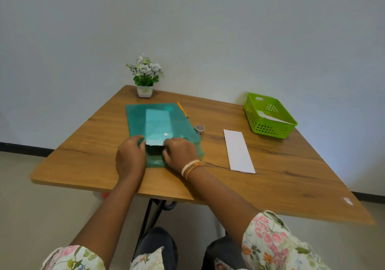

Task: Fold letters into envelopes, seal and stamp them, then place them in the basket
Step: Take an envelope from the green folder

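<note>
Both hands — left hand [130, 155], right hand [180, 153] — pinch the green folder's [137, 117] near mouth; its long axis runs toward 12 o'clock.

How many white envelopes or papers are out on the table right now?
2 plainly visible: one white envelope lying flat on the table right of the green folder, and one white sheet inside the green basket. More may be hidden inside the folder.

A plain room: bare wall [208, 29], wooden table [87, 165], potted flowers [145, 75].
</note>
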The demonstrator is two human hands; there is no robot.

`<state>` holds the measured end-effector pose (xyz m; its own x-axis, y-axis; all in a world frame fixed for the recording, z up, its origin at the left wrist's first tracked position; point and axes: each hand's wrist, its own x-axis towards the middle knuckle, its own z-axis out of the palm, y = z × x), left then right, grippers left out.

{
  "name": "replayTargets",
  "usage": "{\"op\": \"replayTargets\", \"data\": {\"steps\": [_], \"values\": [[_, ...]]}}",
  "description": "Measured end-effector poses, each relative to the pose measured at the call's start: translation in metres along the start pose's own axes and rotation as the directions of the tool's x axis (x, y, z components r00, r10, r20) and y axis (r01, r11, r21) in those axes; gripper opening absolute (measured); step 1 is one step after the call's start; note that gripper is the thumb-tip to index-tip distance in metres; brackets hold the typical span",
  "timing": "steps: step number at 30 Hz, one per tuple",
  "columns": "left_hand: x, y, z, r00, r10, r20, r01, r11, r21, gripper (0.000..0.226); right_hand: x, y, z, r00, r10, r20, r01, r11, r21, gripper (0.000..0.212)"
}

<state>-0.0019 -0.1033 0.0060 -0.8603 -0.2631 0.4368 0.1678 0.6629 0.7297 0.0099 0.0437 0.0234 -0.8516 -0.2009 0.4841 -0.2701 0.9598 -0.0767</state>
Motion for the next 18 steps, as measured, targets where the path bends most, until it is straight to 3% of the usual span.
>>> {"op": "replayTargets", "data": {"steps": [3,5,10,14,18], "values": [[0.002,-0.001,-0.002,0.999,0.032,0.027,-0.033,0.999,0.041,0.024,-0.023,0.013,-0.005,0.977,0.062,-0.203,-0.028,0.986,0.165,0.014],[0.001,-0.001,-0.001,0.999,0.033,0.038,-0.035,0.997,0.064,0.026,-0.033,0.028,-0.011,0.934,0.185,-0.306,-0.093,0.952,0.292,0.008],[-0.003,-0.003,0.0,0.996,-0.033,0.086,0.028,0.998,0.064,0.035,-0.043,0.064,-0.04,0.722,0.536,-0.438,-0.202,0.768,0.607,0.022],[-0.003,0.002,0.003,0.982,-0.078,0.175,0.06,0.992,0.109,0.042,-0.041,0.088,-0.066,0.485,0.795,-0.364,-0.194,0.504,0.842,0.012],[-0.004,0.002,0.001,0.976,0.025,0.215,-0.058,0.987,0.147,0.034,-0.04,0.108,-0.084,0.307,0.925,-0.225,-0.131,0.275,0.952,0.021]]}}
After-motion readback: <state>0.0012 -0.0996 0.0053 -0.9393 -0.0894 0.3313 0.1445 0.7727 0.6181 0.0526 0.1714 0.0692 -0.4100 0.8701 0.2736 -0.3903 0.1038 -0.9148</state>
